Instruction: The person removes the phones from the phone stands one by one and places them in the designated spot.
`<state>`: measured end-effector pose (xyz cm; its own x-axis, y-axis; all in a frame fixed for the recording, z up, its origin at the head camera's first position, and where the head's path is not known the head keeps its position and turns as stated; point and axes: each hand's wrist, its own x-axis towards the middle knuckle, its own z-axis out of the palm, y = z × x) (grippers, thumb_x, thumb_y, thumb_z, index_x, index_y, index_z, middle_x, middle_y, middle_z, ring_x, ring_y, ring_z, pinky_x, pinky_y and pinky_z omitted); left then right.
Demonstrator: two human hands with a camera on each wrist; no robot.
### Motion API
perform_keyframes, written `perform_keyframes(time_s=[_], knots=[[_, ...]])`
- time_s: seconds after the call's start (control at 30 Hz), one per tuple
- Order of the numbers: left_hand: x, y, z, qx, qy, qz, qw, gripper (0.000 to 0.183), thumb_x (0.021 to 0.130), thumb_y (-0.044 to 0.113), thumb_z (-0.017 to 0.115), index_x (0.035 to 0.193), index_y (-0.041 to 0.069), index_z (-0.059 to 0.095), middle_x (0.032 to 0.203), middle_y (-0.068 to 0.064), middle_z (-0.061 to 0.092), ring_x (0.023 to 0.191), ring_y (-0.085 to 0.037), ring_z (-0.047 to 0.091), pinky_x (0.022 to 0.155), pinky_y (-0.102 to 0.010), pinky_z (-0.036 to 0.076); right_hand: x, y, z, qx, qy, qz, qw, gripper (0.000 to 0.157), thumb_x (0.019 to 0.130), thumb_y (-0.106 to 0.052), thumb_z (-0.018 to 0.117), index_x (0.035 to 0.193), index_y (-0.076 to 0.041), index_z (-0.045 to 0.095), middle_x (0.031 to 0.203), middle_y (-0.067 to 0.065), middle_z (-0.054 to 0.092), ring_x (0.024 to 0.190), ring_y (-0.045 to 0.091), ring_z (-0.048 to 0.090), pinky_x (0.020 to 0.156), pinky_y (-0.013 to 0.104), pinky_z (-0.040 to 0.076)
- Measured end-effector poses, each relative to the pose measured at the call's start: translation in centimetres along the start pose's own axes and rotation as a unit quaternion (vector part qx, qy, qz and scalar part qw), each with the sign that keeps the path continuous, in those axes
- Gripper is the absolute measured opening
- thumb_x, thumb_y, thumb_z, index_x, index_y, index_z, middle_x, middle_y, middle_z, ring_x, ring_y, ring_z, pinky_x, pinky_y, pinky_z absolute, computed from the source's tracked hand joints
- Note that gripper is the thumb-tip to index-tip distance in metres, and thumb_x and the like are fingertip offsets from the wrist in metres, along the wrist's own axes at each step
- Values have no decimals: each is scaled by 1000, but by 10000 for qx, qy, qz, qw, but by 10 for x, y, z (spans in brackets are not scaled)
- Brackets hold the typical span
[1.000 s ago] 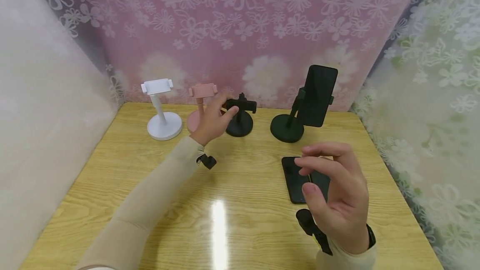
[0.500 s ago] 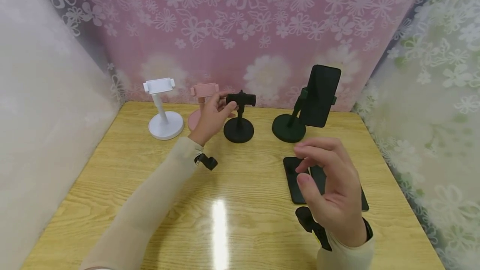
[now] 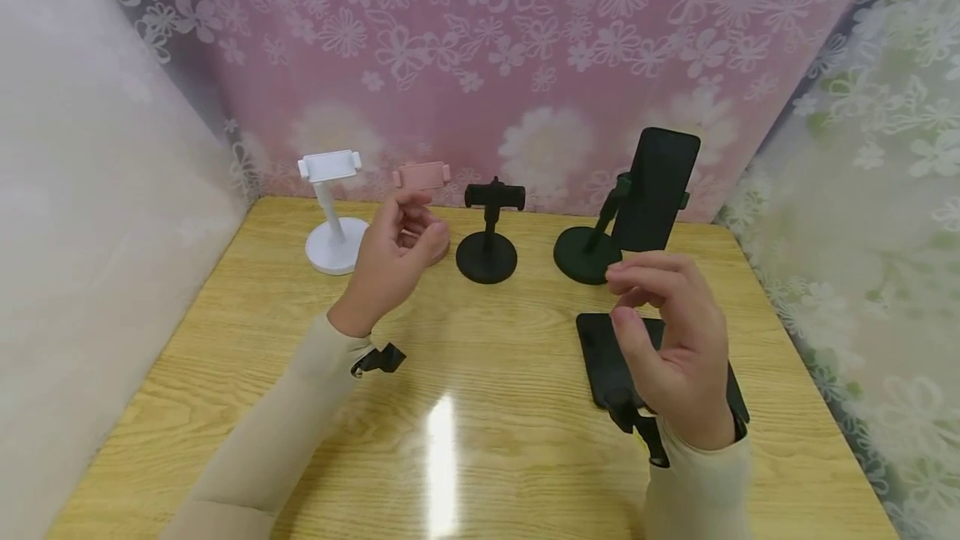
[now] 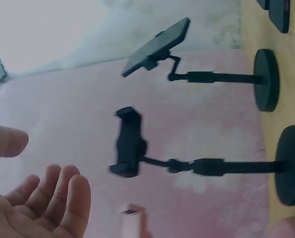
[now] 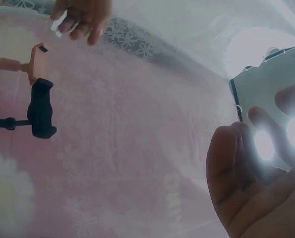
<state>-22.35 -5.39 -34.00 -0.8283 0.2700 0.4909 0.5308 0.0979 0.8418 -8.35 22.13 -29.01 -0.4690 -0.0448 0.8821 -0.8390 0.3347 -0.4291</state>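
Observation:
My left hand (image 3: 392,261) is raised in front of the pink phone stand (image 3: 422,177), its fingers loosely bent around nothing. It partly hides that stand's post and base. To its right, the black phone stand (image 3: 489,252) stands upright with a bare clamp; the left wrist view shows a gap between this clamp (image 4: 130,144) and my fingers. My right hand (image 3: 675,344) hovers over dark phones (image 3: 597,348) lying on the table, fingers relaxed and holding nothing. Beyond it, a dark green stand (image 3: 588,254) bears an upright phone (image 3: 658,186) in its clamp.
A white phone stand (image 3: 332,244) is at the left end of the row. The wooden table (image 3: 390,440) runs back to a pink floral curtain (image 3: 480,48), with pale cloth (image 3: 97,190) along the left and a floral cloth (image 3: 885,257) on the right.
My left hand has let go of the black stand's clamp and drawn back to the left. The clamp was tilted and the base shifted slightly toward me. My right hand has hardly moved.

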Motion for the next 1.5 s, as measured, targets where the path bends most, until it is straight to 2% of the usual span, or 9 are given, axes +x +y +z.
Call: perform_keyframes(time_s=[0.2,0.3,0.4,0.53,0.7,0.87,1.0,1.3,1.5], knots=[[-16,13,-23,807,-48,811,9934,27,102,9,65,127,3,59,110,-7,65,96,-16,62,81,-29,52,6,22,-11,-860,648,291,9938,34,100,-17,60,103,17,65,105,19,65,102,12,59,94,25,45],[-21,12,-32,1070,-154,947,9896,24,101,8,67,124,2,62,110,-6,67,95,-16,63,82,-30,53,11,36,-18,-1175,1150,521,9850,31,97,-13,59,102,17,66,104,13,67,104,11,60,95,27,44],[-22,7,-38,1209,-285,734,9895,24,102,11,67,124,3,63,112,-6,68,95,-16,63,82,-32,54,13,50,-23,-1429,1378,836,9765,27,94,-6,55,103,18,65,101,-1,65,98,7,57,91,25,43],[-25,-1,-42,1322,-533,279,9894,27,104,18,65,127,5,62,112,-6,68,97,-15,63,84,-33,55,4,81,-27,-1806,1372,1509,9622,26,95,-2,54,109,17,63,106,-18,57,98,5,54,92,23,43],[-28,-9,-44,1452,-791,72,9862,28,103,20,66,128,6,61,105,-3,67,93,-15,63,83,-37,56,-13,120,-34,-2044,1321,2243,9436,28,97,-6,57,121,9,61,113,-11,56,106,6,52,95,24,44],[-27,-12,-45,1509,-969,-95,9838,27,103,17,66,128,9,60,101,-2,66,90,-14,64,80,-36,57,-19,139,-41,-2134,1429,2640,9297,31,98,-8,58,128,2,58,123,8,59,106,7,53,93,25,45],[-23,-13,-45,1572,-1070,-193,9816,27,104,21,66,127,8,60,98,-1,66,88,-14,63,78,-36,57,-21,152,-48,-2175,1444,3065,9154,37,100,-11,59,135,0,52,126,10,56,103,6,52,91,24,44],[-24,-17,-49,1760,-1241,-446,9755,30,104,32,64,122,8,64,95,1,68,83,-13,63,76,-36,56,-29,174,-54,-1493,1267,4092,8912,46,106,-26,52,148,-11,41,129,-8,46,112,3,48,96,25,41],[-23,-17,-47,1702,-1366,-580,9742,25,104,32,64,118,11,66,94,2,68,81,-14,63,76,-36,56,-33,184,-57,126,1433,4435,8846,34,109,-27,54,136,-8,58,122,-2,59,107,11,60,84,20,54]])
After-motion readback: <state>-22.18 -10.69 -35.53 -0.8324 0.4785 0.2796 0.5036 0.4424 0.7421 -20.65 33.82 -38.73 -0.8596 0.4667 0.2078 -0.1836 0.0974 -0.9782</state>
